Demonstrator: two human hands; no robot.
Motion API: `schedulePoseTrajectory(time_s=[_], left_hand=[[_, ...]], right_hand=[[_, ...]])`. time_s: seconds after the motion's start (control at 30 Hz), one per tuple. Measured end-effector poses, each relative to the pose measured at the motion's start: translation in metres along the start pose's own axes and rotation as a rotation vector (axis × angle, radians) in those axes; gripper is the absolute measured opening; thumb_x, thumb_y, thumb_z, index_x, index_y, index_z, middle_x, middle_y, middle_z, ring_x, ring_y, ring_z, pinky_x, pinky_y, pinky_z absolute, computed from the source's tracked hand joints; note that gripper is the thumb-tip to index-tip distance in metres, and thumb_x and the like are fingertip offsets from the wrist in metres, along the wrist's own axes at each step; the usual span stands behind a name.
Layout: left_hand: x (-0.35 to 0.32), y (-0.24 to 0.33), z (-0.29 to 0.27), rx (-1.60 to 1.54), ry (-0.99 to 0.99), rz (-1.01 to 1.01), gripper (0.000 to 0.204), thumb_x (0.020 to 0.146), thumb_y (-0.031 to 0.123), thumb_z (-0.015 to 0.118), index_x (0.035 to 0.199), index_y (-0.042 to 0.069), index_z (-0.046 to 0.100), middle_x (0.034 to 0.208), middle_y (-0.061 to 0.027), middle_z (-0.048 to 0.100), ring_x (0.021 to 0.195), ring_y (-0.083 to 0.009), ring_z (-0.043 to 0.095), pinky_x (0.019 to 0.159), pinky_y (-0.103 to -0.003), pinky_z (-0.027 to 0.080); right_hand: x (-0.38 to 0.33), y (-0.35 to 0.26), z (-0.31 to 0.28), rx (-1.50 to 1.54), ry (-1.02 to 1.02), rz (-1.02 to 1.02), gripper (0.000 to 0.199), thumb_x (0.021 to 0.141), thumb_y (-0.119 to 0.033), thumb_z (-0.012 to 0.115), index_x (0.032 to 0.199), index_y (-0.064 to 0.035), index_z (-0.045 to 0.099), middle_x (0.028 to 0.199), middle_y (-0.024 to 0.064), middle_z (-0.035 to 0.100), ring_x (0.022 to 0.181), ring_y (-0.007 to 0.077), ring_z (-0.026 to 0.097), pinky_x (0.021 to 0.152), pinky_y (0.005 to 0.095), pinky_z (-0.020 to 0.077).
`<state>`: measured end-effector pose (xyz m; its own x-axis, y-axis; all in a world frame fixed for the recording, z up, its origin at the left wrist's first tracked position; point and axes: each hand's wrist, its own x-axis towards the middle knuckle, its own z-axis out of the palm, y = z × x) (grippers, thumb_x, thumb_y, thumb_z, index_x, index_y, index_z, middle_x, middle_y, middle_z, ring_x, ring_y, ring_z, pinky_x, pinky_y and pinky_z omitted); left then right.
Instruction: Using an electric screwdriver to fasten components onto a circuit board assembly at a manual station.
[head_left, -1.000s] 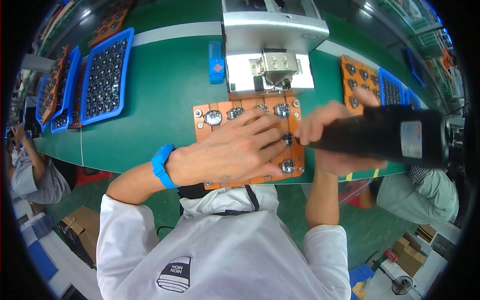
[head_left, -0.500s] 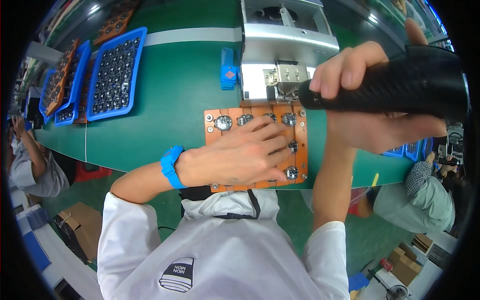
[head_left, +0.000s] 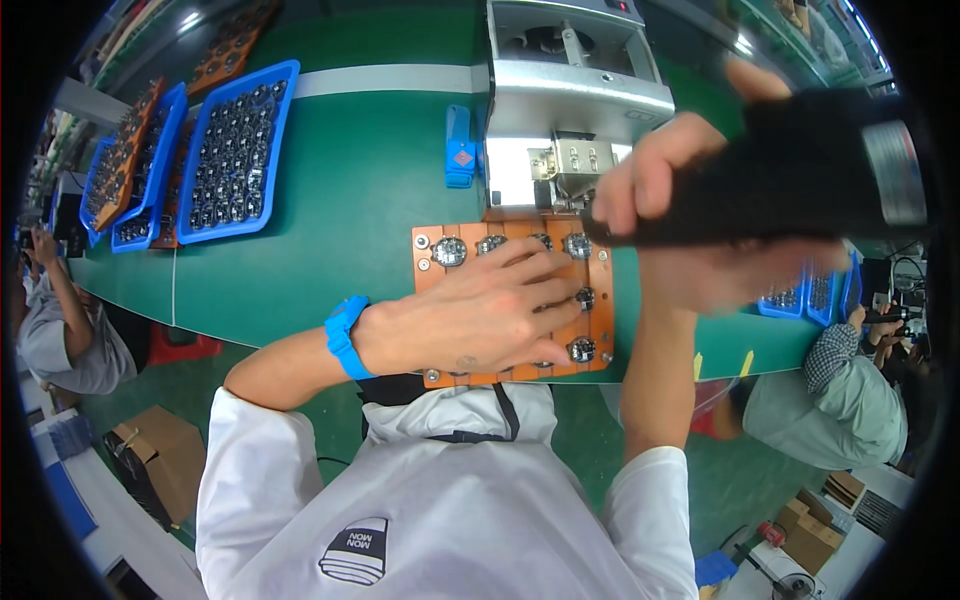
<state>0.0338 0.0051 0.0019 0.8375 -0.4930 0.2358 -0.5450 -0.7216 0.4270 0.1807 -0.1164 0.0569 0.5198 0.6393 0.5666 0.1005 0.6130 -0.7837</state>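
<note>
- The left hand [head_left: 480, 315] lies flat, palm down, on an orange board [head_left: 430, 262] at the near edge of the green table [head_left: 330, 170]; its fingers are spread and stretched out toward the right, holding nothing, pressing on the board
- A blue wristband [head_left: 343, 336] sits on the left wrist, just off the board's left edge
- The orange board carries round metal parts [head_left: 449, 251] in rows; several show along the top row and down the right side, and the hand covers the middle ones
- The right hand [head_left: 665, 180] is raised above the board's upper right corner, its fingers wrapped tight around a thick black tool [head_left: 790, 170] that points left and down toward the top row of parts
- The tool's tip is just over the board's far right corner; whether it touches a part cannot be told, as the hand is blurred
- A grey metal machine [head_left: 575, 85] stands on the table right behind the board, touching or just beside its far edge
- A small blue block [head_left: 459, 148] lies on the table just left of the machine
- Blue trays [head_left: 285, 80] filled with small dark parts sit well apart at the far left of the table, with orange boards among them
- More blue trays [head_left: 805, 300] show at the right, under the raised forearm
- Other people sit at the left and right rims, and cardboard boxes [head_left: 160, 455] stand on the floor
</note>
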Motion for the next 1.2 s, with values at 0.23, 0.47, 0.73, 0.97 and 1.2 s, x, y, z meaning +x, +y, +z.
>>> schedulePoseTrajectory(time_s=[0.23, 0.47, 0.73, 0.97, 1.2], left_hand=[[-0.001, -0.002, -0.001, -0.029, 0.051, 0.008, 0.049, 0.091, 0.044, 0.060, 0.110, 0.000, 0.067, 0.125, -0.0139, 0.062, 0.125, -0.0309, 0.051, 0.106, -0.045, 0.038], [0.004, -0.002, -0.007, -0.034, 0.018, -0.001, 0.048, 0.089, 0.042, 0.062, 0.109, -0.001, 0.069, 0.124, -0.0141, 0.062, 0.125, -0.0319, 0.051, 0.105, -0.045, 0.039], [0.005, -0.001, -0.007, -0.024, 0.011, 0.002, 0.049, 0.087, 0.042, 0.064, 0.111, -0.001, 0.069, 0.124, -0.0136, 0.062, 0.123, -0.0323, 0.052, 0.105, -0.045, 0.039], [0.004, -0.001, -0.007, -0.041, 0.011, -0.002, 0.049, 0.088, 0.042, 0.063, 0.112, 0.000, 0.069, 0.125, -0.0137, 0.062, 0.123, -0.0326, 0.052, 0.105, -0.045, 0.039], [0.004, -0.001, -0.006, -0.050, 0.012, -0.002, 0.048, 0.087, 0.040, 0.065, 0.113, 0.000, 0.069, 0.125, -0.0131, 0.062, 0.124, -0.0321, 0.052, 0.106, -0.045, 0.039]], right_hand=[[-0.055, -0.021, -0.004, 0.119, 0.102, -0.104, 0.103, 0.084, -0.085, 0.033, 0.149, -0.0071, 0.017, 0.076, 0.0114, 0.053, 0.054, 0.0226, 0.055, 0.050, 0.0390, 0.0514], [-0.074, -0.009, -0.006, 0.237, 0.197, -0.037, 0.104, 0.082, -0.085, 0.038, 0.144, -0.0026, 0.024, 0.072, 0.0148, 0.055, 0.053, 0.0234, 0.054, 0.052, 0.0374, 0.0506], [-0.078, -0.003, -0.008, 0.317, 0.179, -0.045, 0.109, 0.079, -0.085, 0.047, 0.141, 0.0027, 0.027, 0.071, 0.0178, 0.058, 0.054, 0.0244, 0.056, 0.055, 0.0357, 0.0510], [-0.081, 0.000, -0.012, 0.170, 0.069, -0.039, 0.098, 0.086, -0.081, 0.037, 0.145, -0.0044, 0.025, 0.071, 0.0117, 0.054, 0.053, 0.0220, 0.054, 0.049, 0.0358, 0.0517], [-0.084, 0.003, -0.013, 0.027, -0.062, -0.168, 0.085, 0.083, -0.074, 0.055, 0.129, -0.0055, 0.035, 0.073, 0.0109, 0.056, 0.056, 0.0221, 0.058, 0.051, 0.0351, 0.0532]])
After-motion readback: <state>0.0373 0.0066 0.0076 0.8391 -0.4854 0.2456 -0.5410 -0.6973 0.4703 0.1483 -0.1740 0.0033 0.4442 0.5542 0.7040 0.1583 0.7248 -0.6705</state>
